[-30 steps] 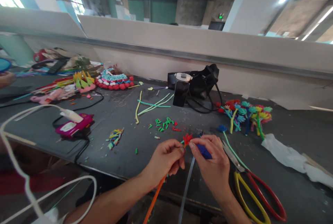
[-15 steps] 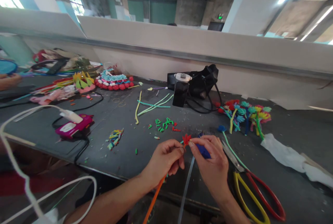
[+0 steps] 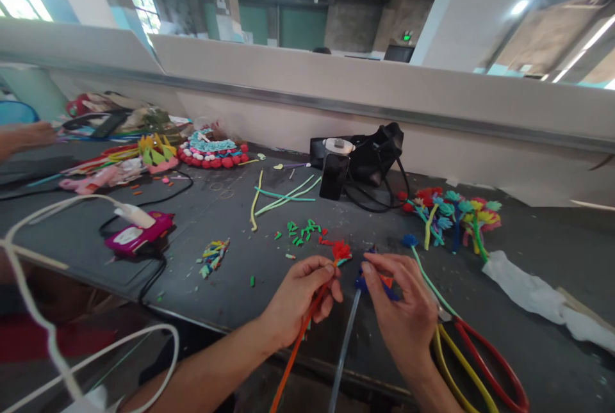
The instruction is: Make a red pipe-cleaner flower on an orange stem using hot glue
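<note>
My left hand (image 3: 307,294) is closed, pinching a red fuzzy flower (image 3: 341,251) just under its petals. An orange stem (image 3: 300,349) runs from that grip down toward me. My right hand (image 3: 401,294) is apart from the flower, thumb and fingers slightly spread with nothing visible between them. Under and behind it is a blue glue gun (image 3: 360,283), partly hidden, with an orange part showing. A clear glue stick (image 3: 344,349) sticks out of it toward me. Large scissors (image 3: 485,352) with yellow and red handles lie to the right, blades mostly covered by my right hand.
Green snippets (image 3: 302,232) and mixed offcuts (image 3: 214,255) lie on the dark table. Several fuzzy flowers (image 3: 446,208) are at right, a black bag (image 3: 377,157) and phone (image 3: 335,176) behind. A magenta power strip (image 3: 139,234) with a white cable is left; another person's hand (image 3: 29,137) is far left.
My right hand has let go of the red flower and drawn slightly right, its fingers parting. The flower's petals look more bunched, and it has turned in my left hand.
</note>
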The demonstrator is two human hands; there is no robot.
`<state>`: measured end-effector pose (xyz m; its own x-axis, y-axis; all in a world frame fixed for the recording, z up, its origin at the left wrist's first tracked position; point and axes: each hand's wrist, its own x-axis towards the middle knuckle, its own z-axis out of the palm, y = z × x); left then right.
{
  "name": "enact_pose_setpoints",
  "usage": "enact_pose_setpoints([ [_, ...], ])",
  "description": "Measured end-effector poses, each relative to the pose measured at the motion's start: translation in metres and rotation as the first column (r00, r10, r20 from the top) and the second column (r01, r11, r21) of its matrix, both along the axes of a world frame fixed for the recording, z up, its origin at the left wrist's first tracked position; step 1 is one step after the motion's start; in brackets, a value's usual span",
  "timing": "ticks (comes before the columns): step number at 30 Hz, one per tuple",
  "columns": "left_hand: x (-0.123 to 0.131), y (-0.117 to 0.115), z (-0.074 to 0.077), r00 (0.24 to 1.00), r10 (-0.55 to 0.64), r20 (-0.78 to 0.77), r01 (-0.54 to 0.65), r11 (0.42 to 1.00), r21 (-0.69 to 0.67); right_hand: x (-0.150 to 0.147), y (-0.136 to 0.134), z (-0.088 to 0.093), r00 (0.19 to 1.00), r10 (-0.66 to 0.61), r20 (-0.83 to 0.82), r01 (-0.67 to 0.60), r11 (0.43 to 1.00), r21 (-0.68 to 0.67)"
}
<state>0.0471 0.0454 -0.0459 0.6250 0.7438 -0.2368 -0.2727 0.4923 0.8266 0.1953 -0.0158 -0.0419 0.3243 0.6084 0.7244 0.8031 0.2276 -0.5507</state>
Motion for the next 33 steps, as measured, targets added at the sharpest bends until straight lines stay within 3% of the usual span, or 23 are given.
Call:
enact_pose_setpoints([
  [12, -0.010, 0.010, 0.006, 0.998, 0.000, 0.058, 0.002, 0.999, -0.038, 0.002, 0.005, -0.012, 0.999, 0.037, -0.014, -0.037, 0.998, -0.047],
  [18, -0.014, 0.020, 0.008, 0.989, 0.129, 0.078, -0.128, 0.992, -0.017, 0.001, 0.015, -0.025, 0.998, 0.070, -0.004, -0.070, 0.989, -0.132],
  [24, -0.019, 0.031, 0.008, 0.964, 0.239, 0.115, -0.237, 0.971, -0.028, 0.008, 0.052, -0.028, 0.982, 0.143, 0.125, -0.086, 0.921, -0.379],
  [33, -0.021, 0.032, 0.010, 0.948, 0.283, 0.148, -0.278, 0.959, -0.051, 0.004, 0.111, -0.027, 0.904, 0.284, 0.320, -0.063, 0.828, -0.557],
])
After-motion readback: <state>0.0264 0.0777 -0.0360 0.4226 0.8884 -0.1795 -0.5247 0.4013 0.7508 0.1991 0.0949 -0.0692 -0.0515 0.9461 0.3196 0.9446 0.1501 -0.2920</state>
